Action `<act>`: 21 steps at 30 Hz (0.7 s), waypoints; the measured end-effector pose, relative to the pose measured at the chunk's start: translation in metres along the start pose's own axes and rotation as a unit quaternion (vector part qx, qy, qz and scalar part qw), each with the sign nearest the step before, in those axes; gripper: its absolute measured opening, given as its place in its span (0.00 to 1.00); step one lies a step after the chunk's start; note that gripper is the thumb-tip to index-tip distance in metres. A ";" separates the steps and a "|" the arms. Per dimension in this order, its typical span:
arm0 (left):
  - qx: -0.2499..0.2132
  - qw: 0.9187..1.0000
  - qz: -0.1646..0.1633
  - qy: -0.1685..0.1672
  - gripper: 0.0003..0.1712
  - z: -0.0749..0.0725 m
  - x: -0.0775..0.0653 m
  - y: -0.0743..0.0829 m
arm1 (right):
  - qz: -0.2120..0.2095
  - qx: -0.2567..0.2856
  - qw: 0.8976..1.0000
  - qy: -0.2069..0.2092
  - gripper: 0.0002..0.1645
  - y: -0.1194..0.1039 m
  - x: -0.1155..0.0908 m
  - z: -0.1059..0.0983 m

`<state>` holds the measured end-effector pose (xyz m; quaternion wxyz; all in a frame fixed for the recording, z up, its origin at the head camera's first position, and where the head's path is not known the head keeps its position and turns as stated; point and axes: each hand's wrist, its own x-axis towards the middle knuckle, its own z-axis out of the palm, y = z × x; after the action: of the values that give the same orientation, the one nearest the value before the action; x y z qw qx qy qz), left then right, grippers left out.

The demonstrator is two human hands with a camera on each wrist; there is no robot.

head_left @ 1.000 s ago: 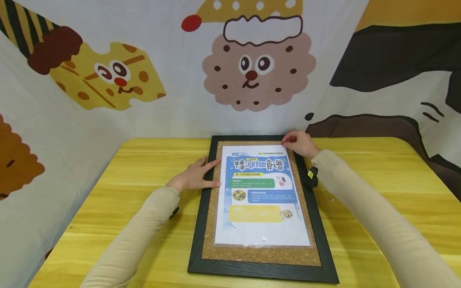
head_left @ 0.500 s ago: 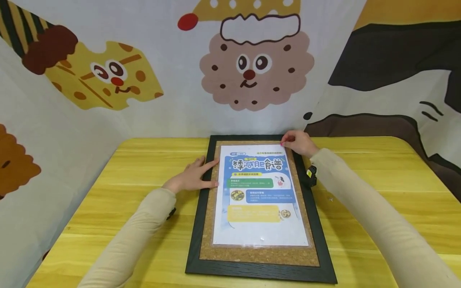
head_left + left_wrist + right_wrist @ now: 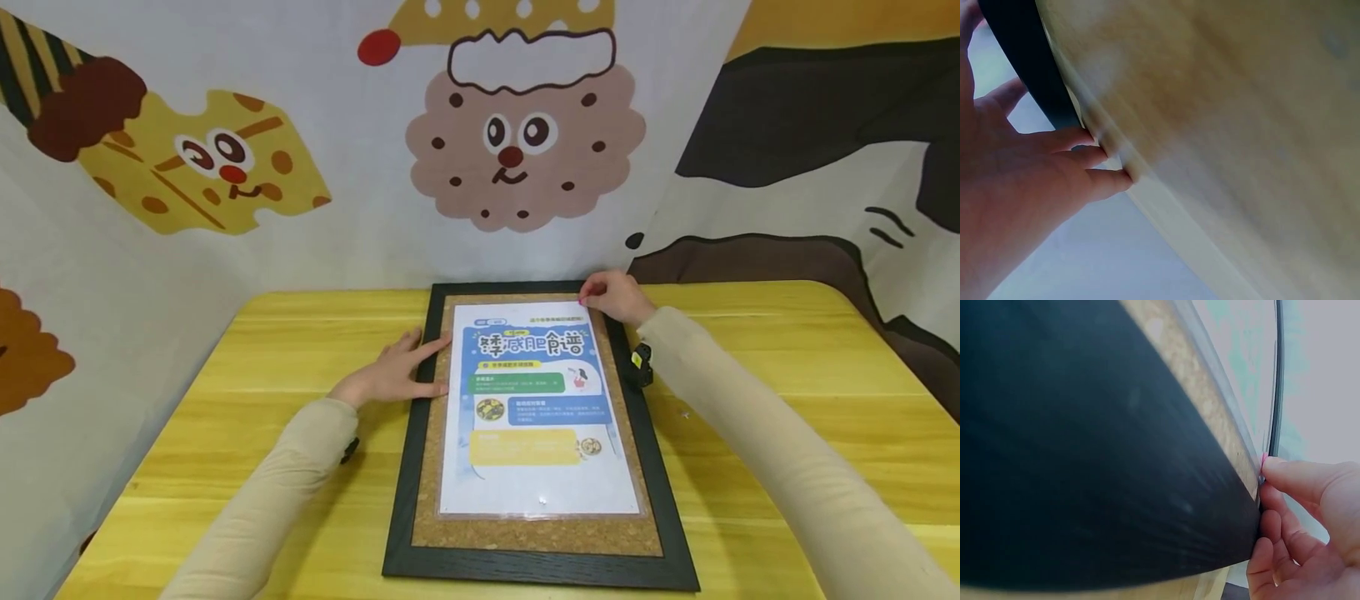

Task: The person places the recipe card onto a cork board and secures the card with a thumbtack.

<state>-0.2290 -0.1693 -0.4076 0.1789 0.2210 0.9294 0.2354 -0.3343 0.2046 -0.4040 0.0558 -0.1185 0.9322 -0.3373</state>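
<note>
A corkboard in a black frame lies on the table, with a laminated poster flat on the cork. At the poster's top right corner my right hand pinches a small pink push pin between thumb and finger. The pin's tip is hidden. Its other fingers curl by the frame in the right wrist view. My left hand rests spread over the frame's left side, thumb and index finger reaching to the poster's left edge. In the left wrist view, several fingertips touch the table's far edge.
The yellow wood-grain table extends to both sides of the board. A cloth with cartoon prints hangs right behind it. A tiny shiny object lies on the table right of the frame.
The head view has shifted slightly, so the whole scene sits a little further left. Both hands stay in place on the board, the right still pinching the push pin.
</note>
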 end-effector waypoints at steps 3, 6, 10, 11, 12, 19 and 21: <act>0.002 1.000 0.002 0.003 0.49 0.000 -0.001 0.000 | 0.000 0.000 1.000 -0.001 0.06 -0.003 0.000 -0.001; 0.007 1.000 0.005 0.005 0.49 0.000 -0.002 0.000 | 0.005 -0.001 1.000 0.000 0.06 -0.005 -0.001 -0.001; 0.009 1.000 0.007 0.004 0.49 0.000 -0.004 0.001 | 0.017 0.000 1.000 0.003 0.06 -0.005 -0.002 -0.001; 0.010 1.000 0.007 0.004 0.49 0.001 -0.004 0.001 | 0.021 0.001 1.000 0.004 0.06 -0.005 -0.002 0.000; 0.010 1.000 0.008 0.004 0.49 0.001 -0.005 0.001 | 0.024 0.002 1.000 0.006 0.06 -0.005 -0.002 0.000; 0.012 1.000 0.003 0.002 0.48 0.000 -0.006 0.004 | 0.032 0.009 0.999 0.024 0.06 -0.004 -0.004 0.003; 0.012 1.000 0.001 -0.002 0.48 0.001 -0.006 0.004 | 0.031 0.007 0.999 0.026 0.06 -0.004 -0.005 0.003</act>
<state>-0.2227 -0.1691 -0.4049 0.1774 0.2249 0.9315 0.2243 -0.3286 0.2012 -0.4039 0.0434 -0.0800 0.9341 -0.3453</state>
